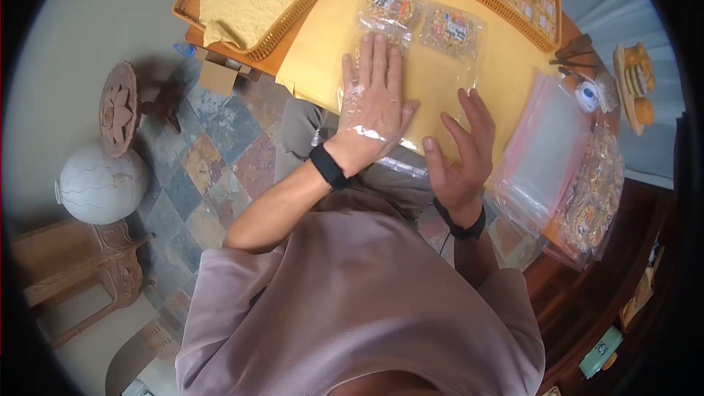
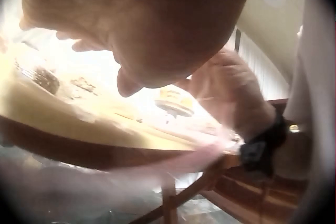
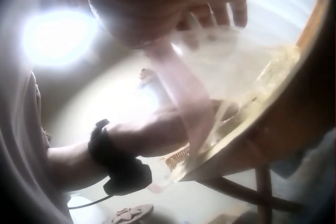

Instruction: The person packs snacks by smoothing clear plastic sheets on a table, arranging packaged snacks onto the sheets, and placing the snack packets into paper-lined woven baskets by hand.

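Head: left hand flat, fingers straight, clear bag film across its back. 3 round packets: 1 under left fingertips, others at 12 and 1 o'clock. Right hand loose, grasping nothing visible. Clinging film might drag packets askew. Yellow mat gives room at 10 o'clock.

Left wrist: table rim at 7 o'clock.

Right wrist: pink strip, 6 o'clock below palm, could snag.

The sheet is plain yellow, and the clear packets on it show speckled tan-brown with labels in white, orange and blue. At the sheet's right edge, transparent bags have pink borders; off its upper left, a woven-patterned basket is honey-brown. Below the sheet, the shirt is mauve; at the sheet's lower left, tiles make a patchwork of slate blue, rust and tan.
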Action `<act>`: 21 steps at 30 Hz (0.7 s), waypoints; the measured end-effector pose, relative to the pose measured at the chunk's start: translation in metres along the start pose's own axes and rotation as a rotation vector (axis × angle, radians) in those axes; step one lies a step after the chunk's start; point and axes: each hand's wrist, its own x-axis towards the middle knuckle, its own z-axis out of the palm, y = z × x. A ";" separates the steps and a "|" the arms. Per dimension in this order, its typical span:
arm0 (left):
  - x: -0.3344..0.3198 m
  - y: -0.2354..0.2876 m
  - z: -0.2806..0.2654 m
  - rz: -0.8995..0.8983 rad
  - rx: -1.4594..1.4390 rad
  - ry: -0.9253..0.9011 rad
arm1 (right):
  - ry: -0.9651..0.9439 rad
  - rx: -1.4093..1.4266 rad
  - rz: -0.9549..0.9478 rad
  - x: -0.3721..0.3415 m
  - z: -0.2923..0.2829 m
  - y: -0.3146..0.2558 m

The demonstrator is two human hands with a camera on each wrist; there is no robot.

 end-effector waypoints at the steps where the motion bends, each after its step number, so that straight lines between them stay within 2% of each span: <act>1: 0.001 -0.002 0.005 -0.008 0.042 -0.037 | -0.016 0.029 0.023 -0.002 0.002 0.001; 6: -0.030 0.007 0.001 0.055 0.028 -0.116 | -0.047 0.084 0.078 -0.018 0.010 0.017; 10: -0.019 -0.002 -0.003 0.021 -0.080 -0.005 | -0.066 0.127 0.096 -0.022 0.010 0.024; 14: -0.016 -0.006 -0.001 0.071 -0.047 -0.096 | -0.069 0.121 0.100 -0.024 0.012 0.029; 17: -0.035 -0.012 -0.006 0.303 -0.105 -0.192 | -0.064 0.145 0.123 -0.025 0.010 0.030; 21: -0.054 -0.006 -0.043 0.303 -0.219 -0.292 | -0.090 0.175 0.172 -0.022 0.006 0.026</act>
